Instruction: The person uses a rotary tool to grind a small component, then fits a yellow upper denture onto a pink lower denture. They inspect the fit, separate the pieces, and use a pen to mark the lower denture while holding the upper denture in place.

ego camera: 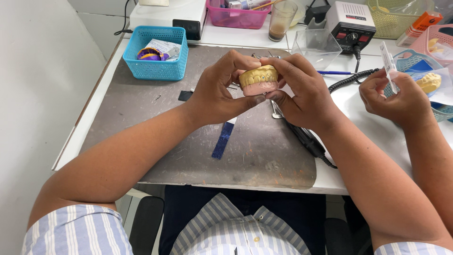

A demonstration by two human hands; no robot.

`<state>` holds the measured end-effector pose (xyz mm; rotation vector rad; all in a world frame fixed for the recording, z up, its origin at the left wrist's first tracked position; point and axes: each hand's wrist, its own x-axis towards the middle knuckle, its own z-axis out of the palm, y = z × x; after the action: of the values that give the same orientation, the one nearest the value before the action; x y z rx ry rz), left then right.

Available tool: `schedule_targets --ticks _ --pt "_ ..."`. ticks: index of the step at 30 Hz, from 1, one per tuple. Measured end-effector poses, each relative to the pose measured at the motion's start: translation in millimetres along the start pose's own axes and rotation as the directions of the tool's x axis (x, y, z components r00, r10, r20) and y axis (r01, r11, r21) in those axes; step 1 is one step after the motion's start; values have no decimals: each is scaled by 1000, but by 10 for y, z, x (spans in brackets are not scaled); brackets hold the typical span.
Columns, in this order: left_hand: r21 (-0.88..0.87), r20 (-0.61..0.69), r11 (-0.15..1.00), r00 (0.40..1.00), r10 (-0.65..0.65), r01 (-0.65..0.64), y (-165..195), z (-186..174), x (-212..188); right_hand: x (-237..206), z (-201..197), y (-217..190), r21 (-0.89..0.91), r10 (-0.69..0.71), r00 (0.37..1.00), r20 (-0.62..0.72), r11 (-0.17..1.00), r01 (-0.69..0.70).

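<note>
Both my hands hold a dental cast (258,80), a yellow upper arch closed on a pink lower one, above the grey work mat (165,123). My left hand (218,87) grips its left side with thumb below and fingers over the top. My right hand (299,89) clasps its right side the same way. Metal hand tools (275,109) and a black handpiece (304,137) lie on the mat under my right hand.
A blue strip (222,140) lies mid-mat. A blue basket (156,52) sits back left; a pink basket (237,18), a cup (281,20), a clear tray (315,47) and a motor control box (350,23) stand behind. Another person's hand (394,97) holds a small card at right.
</note>
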<state>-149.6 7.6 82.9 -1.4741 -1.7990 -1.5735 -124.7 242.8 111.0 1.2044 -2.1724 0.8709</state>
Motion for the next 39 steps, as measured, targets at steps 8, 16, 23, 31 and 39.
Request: schedule_targets --ticks 8,16,23,31,39 --pt "-160 28 983 996 -89 92 5 26 -28 -23 -17 -26 -43 4 1000 7 999 -4" --pt "-261 61 956 991 -120 132 -43 -10 -56 -57 30 -40 -21 -3 998 -58 1000 1" --pt "-149 6 986 997 -74 74 12 -9 -48 -59 71 -30 93 44 997 -68 995 -38" --pt "266 -100 960 993 -65 90 100 38 -13 -28 67 -7 72 53 998 -26 996 -51" --pt "176 -198 980 978 -61 97 69 110 -46 -52 194 -34 -23 -19 995 -97 1000 17"
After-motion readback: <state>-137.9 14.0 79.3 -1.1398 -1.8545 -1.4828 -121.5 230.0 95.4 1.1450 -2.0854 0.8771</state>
